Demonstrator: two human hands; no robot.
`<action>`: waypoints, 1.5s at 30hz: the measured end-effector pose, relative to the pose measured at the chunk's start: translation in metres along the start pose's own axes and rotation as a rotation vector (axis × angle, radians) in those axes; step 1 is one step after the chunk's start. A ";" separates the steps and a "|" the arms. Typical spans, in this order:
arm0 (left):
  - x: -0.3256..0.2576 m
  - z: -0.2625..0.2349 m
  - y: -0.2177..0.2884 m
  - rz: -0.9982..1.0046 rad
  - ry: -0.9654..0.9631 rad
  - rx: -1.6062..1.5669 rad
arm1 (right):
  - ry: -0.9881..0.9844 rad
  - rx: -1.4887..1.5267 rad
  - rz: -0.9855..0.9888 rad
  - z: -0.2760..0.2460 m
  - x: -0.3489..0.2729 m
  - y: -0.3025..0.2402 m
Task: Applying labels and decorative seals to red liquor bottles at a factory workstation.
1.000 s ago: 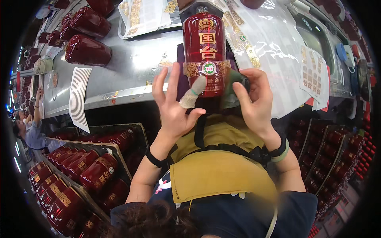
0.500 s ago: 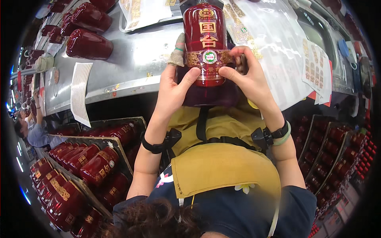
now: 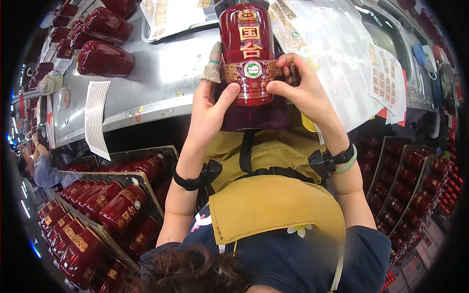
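A dark red glass bottle [image 3: 246,56] with gold lettering lies in front of me, its neck pointing away. Around its lower part runs a patterned band label [image 3: 235,72] with a round green and white emblem. My left hand [image 3: 207,102] holds the bottle's left side, thumb near the base; a cloth finger cover [image 3: 213,63] with a green band sits on one finger. On the right side, my right hand [image 3: 307,93] grips the bottle with the thumb below the band and the fingertips at the band's right end. Beneath the bottle is a dark purple pad [image 3: 259,118].
Several red bottles [image 3: 105,58] lie on the metal table [image 3: 161,68] at the left, near a striped strip sheet [image 3: 97,117]. Label sheets [image 3: 386,80] rest at the right. Crates of bottles [image 3: 117,202] stand on both sides. Far left, a person [image 3: 41,166] is at work.
The whole view has shifted slightly, so the bottle and table appear a little further left. Both hands keep nearly the same hold on the bottle. The far-left person's arm has lowered.
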State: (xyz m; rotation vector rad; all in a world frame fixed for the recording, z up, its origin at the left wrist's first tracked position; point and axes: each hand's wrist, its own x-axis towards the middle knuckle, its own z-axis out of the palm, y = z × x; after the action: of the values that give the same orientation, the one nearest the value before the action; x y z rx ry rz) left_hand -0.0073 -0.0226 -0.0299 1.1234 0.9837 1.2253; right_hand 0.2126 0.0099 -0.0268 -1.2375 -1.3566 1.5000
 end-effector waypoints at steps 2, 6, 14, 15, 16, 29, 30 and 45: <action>0.000 0.001 -0.001 -0.013 0.011 -0.036 | -0.003 0.000 0.018 -0.001 -0.001 -0.002; 0.002 0.001 -0.002 0.008 -0.005 -0.028 | 0.004 0.007 0.032 -0.002 -0.001 -0.002; -0.002 -0.003 -0.004 0.047 0.027 -0.014 | 0.053 -0.067 -0.031 -0.005 -0.002 -0.006; -0.004 -0.004 -0.005 0.093 0.055 0.007 | 0.112 -0.138 -0.111 -0.006 -0.004 -0.010; -0.008 -0.004 -0.006 0.161 0.100 0.084 | 0.152 -0.204 -0.113 -0.005 -0.008 -0.019; -0.026 0.002 -0.022 0.354 0.169 0.760 | 0.220 -0.847 -0.453 0.037 -0.010 -0.026; -0.025 0.001 -0.024 0.339 0.168 0.756 | 0.224 -0.824 -0.479 0.035 -0.009 -0.027; -0.013 0.010 -0.005 0.513 0.194 0.840 | 0.135 -0.745 -0.447 0.023 -0.012 -0.049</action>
State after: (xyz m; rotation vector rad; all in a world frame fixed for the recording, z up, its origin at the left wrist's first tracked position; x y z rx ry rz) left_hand 0.0018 -0.0367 -0.0331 2.0314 1.4820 1.3680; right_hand 0.1899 0.0007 0.0228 -1.3010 -2.0203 0.5924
